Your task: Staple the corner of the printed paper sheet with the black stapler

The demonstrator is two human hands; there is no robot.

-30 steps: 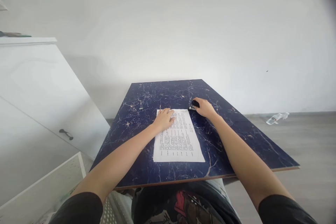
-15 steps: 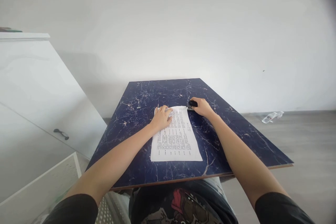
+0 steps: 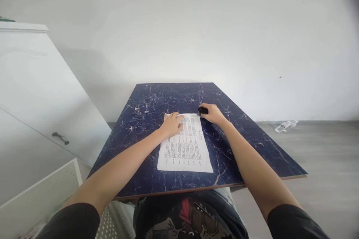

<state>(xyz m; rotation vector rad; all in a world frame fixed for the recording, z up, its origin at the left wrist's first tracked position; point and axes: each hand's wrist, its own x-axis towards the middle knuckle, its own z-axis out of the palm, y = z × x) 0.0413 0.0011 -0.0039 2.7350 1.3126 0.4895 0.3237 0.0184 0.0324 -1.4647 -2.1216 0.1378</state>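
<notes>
Printed paper (image 3: pixel 187 149) lies flat on the dark blue marbled tabletop (image 3: pixel 168 97); whether it is one sheet or a stack I cannot tell. My left hand (image 3: pixel 171 125) rests on its upper left part, fingers spread and pressing it down. At the paper's upper right corner is a small black stapler (image 3: pixel 203 110), gripped in my right hand (image 3: pixel 212 113). The stapler's front end overlaps the corner of the paper. My right fingers wrap round its back part and hide much of it.
A tiny pale object (image 3: pixel 146 111) lies on the table left of the paper. To the left stand a white cabinet (image 3: pixel 42 82) with a dark handle and a white-framed panel (image 3: pixel 42 194). Clear crumpled plastic (image 3: pixel 286 126) lies on the floor at right, by the wall.
My right hand has brought the stapler slightly left, its front end now over the paper's corner. My left hand stays on the paper. The whole view has shifted slightly.
</notes>
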